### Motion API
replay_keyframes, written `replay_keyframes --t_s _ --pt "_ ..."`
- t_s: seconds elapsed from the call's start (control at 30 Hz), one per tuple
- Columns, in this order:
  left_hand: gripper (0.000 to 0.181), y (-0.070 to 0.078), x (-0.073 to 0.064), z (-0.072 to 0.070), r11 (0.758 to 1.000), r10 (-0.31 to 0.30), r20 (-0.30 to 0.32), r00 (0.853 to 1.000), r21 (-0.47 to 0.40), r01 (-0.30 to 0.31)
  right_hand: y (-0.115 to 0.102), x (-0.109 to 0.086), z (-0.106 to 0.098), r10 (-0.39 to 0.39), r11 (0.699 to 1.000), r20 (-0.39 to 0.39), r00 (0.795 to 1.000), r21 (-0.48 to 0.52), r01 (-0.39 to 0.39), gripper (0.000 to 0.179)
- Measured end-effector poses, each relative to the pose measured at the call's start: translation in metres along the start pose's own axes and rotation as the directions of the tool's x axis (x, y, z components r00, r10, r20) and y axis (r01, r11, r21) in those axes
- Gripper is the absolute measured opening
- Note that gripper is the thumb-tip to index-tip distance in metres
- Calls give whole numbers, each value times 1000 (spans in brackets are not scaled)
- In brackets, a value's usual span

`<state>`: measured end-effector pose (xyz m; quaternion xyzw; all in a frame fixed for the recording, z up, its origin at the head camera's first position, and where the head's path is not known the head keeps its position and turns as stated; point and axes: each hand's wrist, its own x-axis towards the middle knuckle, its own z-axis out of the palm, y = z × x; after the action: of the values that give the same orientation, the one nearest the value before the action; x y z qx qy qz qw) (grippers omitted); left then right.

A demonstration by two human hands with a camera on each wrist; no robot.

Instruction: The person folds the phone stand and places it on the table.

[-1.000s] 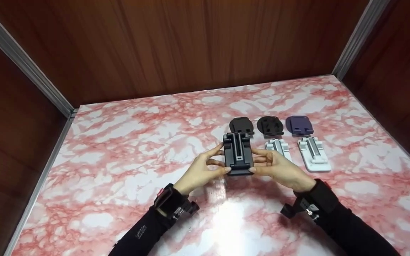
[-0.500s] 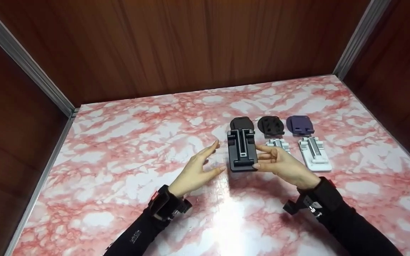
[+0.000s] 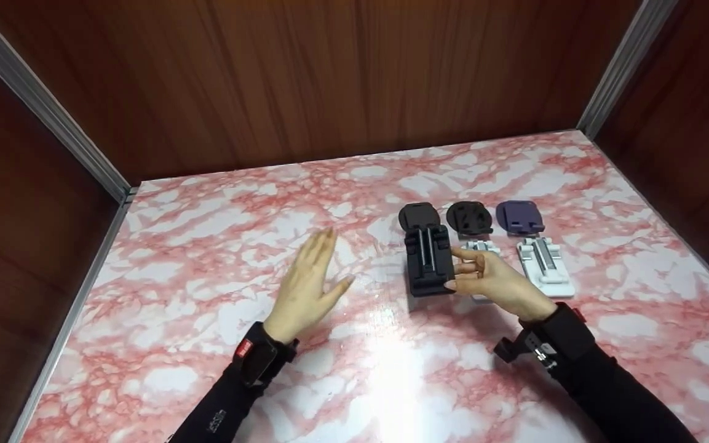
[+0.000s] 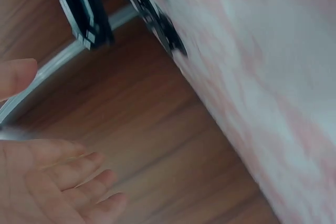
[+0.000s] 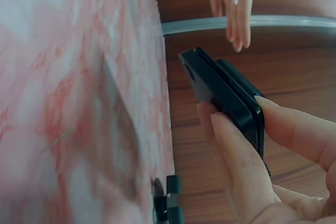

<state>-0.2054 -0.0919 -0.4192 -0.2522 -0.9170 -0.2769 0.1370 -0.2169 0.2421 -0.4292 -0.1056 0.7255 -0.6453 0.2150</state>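
Observation:
A black folding phone stand (image 3: 429, 264) is held up over the table by my right hand (image 3: 499, 284), thumb on its front and fingers behind, pinching its right edge. In the right wrist view the folded stand (image 5: 226, 95) shows edge-on between thumb and fingers, raised off the tabletop. My left hand (image 3: 304, 289) is apart from it to the left, fingers straight and thumb spread, holding nothing. In the left wrist view the palm of the left hand (image 4: 52, 187) is bare, and the black stand (image 4: 83, 9) appears at the top.
Behind the held stand lie a brown round stand (image 3: 419, 213), a black round stand (image 3: 469, 217) and a purple round stand (image 3: 519, 216) in a row. A white phone stand (image 3: 548, 271) lies at right; another white stand (image 3: 482, 245) is partly hidden by my right hand. Wood-grain panels (image 3: 329, 80) enclose the marbled table (image 3: 219, 258).
My left hand has let go of the black phone stand and moved away to the left, its fingers straightening. The right hand has carried the stand slightly to the right.

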Motion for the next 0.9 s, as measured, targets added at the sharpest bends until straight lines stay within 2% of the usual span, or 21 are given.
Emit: replay_keyframes --t_s 0.1,0.3,0.5,0.9 --pt "77 -6 -2 -2 997 28 -44 999 75 -25 5 2 -3 -8 1000 12 1000 21 8 79" --pt "76 -13 -7 -5 991 13 -52 999 133 -5 11 6 -5 -15 1000 17 1000 21 14 77" --pt "77 -18 -10 -7 989 -7 -51 999 147 15 18 8 -6 -20 1000 19 1000 9 20 72" --pt "78 -19 -12 -12 994 -32 -43 999 106 37 20 9 -7 1 999 12 1000 -33 0 69"
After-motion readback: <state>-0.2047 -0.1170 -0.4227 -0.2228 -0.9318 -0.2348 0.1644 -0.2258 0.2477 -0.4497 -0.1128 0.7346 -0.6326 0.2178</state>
